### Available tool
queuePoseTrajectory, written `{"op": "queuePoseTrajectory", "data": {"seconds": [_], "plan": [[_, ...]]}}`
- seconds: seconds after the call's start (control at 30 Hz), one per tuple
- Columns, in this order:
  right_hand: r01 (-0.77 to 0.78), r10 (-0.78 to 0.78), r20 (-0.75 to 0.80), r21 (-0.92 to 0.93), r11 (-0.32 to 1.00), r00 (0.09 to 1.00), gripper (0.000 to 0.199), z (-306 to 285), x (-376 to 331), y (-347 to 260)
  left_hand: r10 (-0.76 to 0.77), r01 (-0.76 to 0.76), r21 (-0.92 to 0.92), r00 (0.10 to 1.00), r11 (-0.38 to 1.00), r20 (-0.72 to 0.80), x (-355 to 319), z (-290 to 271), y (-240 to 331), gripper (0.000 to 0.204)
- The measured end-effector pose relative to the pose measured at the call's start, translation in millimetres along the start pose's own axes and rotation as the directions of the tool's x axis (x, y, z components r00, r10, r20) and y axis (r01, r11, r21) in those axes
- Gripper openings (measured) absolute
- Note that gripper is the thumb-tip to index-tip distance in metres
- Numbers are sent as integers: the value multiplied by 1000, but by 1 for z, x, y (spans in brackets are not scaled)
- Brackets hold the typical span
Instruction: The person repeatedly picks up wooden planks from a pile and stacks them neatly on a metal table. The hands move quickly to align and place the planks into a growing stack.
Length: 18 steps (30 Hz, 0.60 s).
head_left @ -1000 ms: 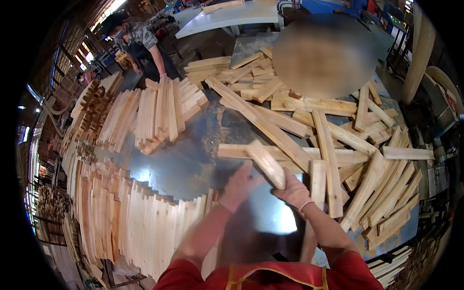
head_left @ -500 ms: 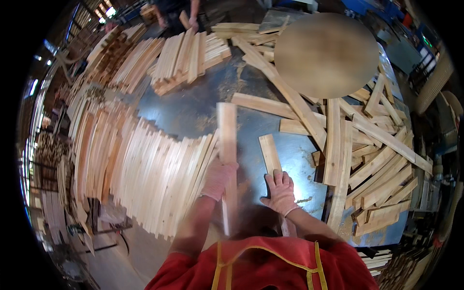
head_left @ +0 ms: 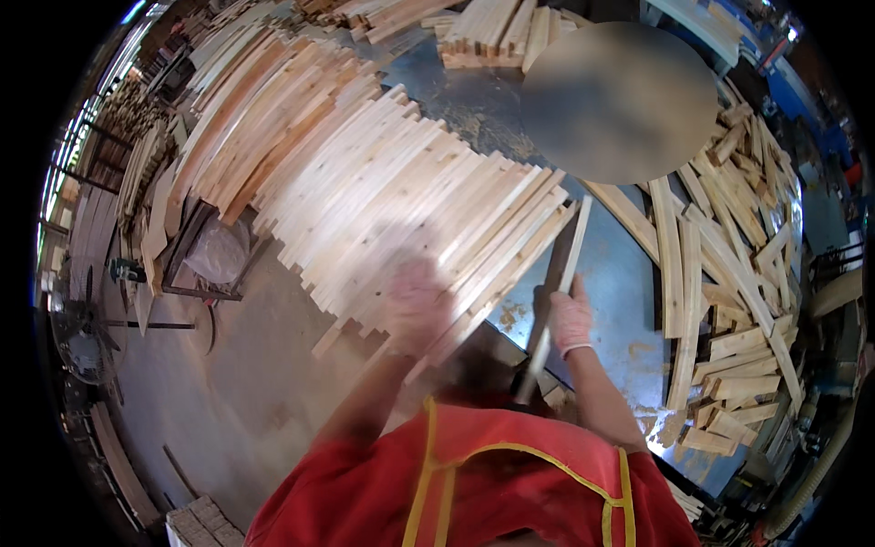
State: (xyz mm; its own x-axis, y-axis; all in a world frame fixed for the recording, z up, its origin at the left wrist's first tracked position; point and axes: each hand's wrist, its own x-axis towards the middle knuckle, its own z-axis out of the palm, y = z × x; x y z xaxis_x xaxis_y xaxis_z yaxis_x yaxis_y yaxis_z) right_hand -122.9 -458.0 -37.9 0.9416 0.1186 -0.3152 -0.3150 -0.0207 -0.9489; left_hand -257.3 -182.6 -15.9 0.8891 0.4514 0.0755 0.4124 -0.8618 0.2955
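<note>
My right hand, in a pale pinkish glove, grips a wooden slat that stands on its narrow edge, its shaded side facing left. That slat is just right of a long row of pale slats laid side by side. Over the near right end of this row is my left hand, also gloved. Motion smears its fingers, so their shape and anything in them cannot be made out. Beneath the held slat lies the grey-blue metal table top.
At the right, loose boards lie in a jumbled heap, with longer boards along its left side. More stacked slats are at the back. A fan stands on the left, near a rack holding a plastic bag. A blurred oval hides the upper right.
My view has swung left. The right hand, earlier resting fingers spread on a short board, now grips a slat on edge. My left hand has left its board and moved over the row.
</note>
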Motion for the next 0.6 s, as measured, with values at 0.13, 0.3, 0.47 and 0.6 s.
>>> {"op": "queuePoseTrajectory", "data": {"seconds": [0.13, 0.3, 0.47, 0.6], "plan": [[76, -45, 89, -390, 917, 995, 63, 50, 10, 16, -422, 482, 87, 829, 872, -367, -41, -44, -119, 89], [-18, 24, 52, -106, 994, 998, 62, 51, 13, 23, -772, 285, -861, 385, -421, 506, -51, -32, -178, 65], [-14, 9, -38, -133, 991, 999, 59, 47, 26, 25, -627, 337, -762, 434, -553, 646, -81, 26, -143, 45], [-79, 45, -199, -162, 984, 979, 90, 15, 55, 28, -235, 751, -590, 656, 296, 717, -124, -2, -79, 42]]}}
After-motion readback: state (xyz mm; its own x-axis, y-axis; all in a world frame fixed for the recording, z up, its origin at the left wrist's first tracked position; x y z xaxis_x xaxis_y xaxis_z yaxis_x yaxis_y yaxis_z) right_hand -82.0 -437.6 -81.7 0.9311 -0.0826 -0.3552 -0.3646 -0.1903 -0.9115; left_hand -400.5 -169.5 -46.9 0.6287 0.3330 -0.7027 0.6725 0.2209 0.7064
